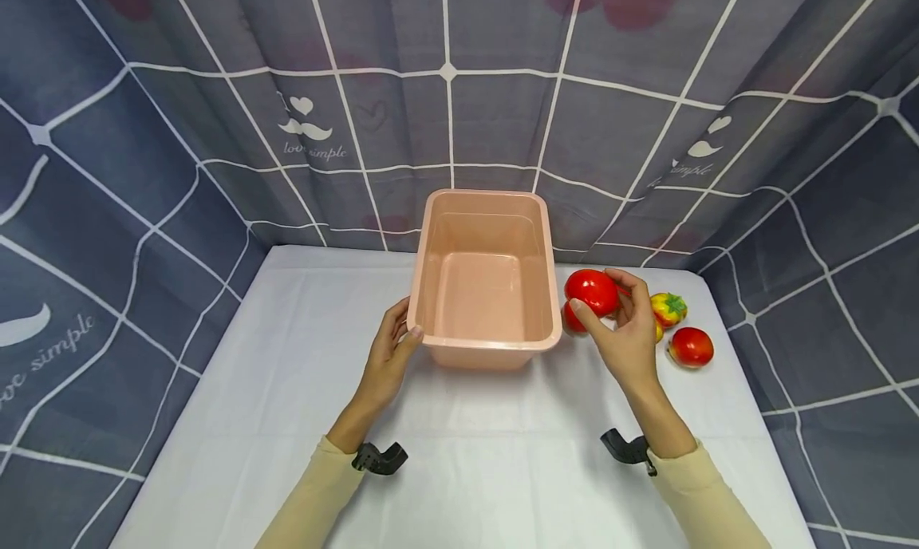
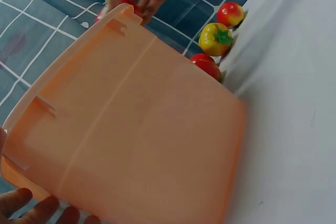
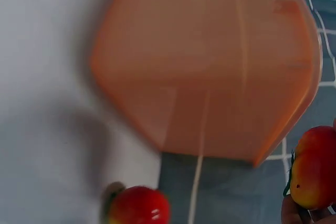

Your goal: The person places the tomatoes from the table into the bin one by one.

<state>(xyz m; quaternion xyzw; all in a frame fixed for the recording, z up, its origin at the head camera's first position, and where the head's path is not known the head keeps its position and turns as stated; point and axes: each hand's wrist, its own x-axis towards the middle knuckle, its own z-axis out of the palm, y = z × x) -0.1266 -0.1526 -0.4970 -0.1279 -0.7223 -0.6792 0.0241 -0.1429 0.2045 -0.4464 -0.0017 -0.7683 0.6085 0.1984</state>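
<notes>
Pale sleeves cross the tabletop as the left hand pinches the bin and the right hand curls around a red fruit just beside it. Keeping the bin steady, the fruit clear of its walls, looks key.

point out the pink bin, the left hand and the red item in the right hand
Pink bin (image 1: pixel 481 292): head view, bare inner floor.
Left hand (image 1: pixel 386 361): head view, middle of the hand.
Red item (image 1: pixel 593 288): head view, glossy upper surface.
</notes>
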